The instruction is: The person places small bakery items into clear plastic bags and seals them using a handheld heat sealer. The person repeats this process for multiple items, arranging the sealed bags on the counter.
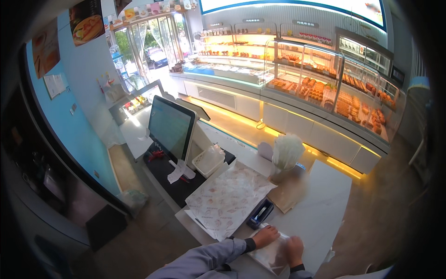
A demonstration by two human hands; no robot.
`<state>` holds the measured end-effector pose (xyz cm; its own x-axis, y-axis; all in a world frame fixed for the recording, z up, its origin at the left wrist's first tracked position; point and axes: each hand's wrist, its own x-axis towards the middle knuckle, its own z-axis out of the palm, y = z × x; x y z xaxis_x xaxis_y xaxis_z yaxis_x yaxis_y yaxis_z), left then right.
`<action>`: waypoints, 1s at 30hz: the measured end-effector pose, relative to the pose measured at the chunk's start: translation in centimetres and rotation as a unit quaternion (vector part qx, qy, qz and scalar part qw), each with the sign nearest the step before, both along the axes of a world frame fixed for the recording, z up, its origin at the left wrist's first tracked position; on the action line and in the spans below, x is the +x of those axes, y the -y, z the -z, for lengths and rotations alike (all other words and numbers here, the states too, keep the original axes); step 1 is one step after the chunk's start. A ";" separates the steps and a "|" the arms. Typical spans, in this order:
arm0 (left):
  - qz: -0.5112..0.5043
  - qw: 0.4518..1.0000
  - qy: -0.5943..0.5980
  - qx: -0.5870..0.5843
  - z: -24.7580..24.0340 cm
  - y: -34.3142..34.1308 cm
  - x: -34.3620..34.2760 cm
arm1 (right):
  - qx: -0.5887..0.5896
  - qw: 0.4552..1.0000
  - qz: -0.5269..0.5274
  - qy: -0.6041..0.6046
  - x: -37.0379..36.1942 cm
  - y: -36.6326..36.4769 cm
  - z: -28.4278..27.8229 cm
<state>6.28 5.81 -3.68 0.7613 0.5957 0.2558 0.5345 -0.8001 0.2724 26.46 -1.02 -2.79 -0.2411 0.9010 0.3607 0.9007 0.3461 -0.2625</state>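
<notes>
At the near edge of the white counter, my left hand (266, 237) has its fingers curled down on the upper edge of a clear plastic bag (275, 258). My right hand (293, 251) is closed at the bag's right side, its fingertips hidden from view. The bag lies nearly flat, and glare hides whatever may be inside. Just beyond my left hand stands a dark blue tape dispenser (260, 214). Left of it lies a stack of printed wrapping paper (230, 197). A brown paper bag (282, 199) rests farther off, partly blurred.
A point-of-sale screen (172, 128), a white basket (208, 160) and a paper slip (176, 172) occupy the counter's left part. A white ruffled object (287, 151) stands at the far edge. Glass bakery cases (320, 88) line the opposite side of the aisle.
</notes>
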 end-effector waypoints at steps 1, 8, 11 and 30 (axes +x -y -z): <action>0.010 1.000 0.027 0.007 -0.7 -0.1 0.1 | 0.022 1.000 0.001 -0.015 0.0 0.0 -0.8; 0.032 0.992 -0.015 -0.122 -6.6 2.6 -0.9 | 0.012 0.996 -0.050 -0.066 -1.2 2.4 -6.9; 0.038 0.989 0.003 -0.144 -6.8 3.9 -1.8 | -0.076 0.993 -0.056 -0.071 -1.5 4.1 -8.3; 0.133 0.947 -0.096 -0.276 -11.4 8.8 -5.8 | -0.334 0.898 -0.176 -0.224 -3.0 7.9 -11.3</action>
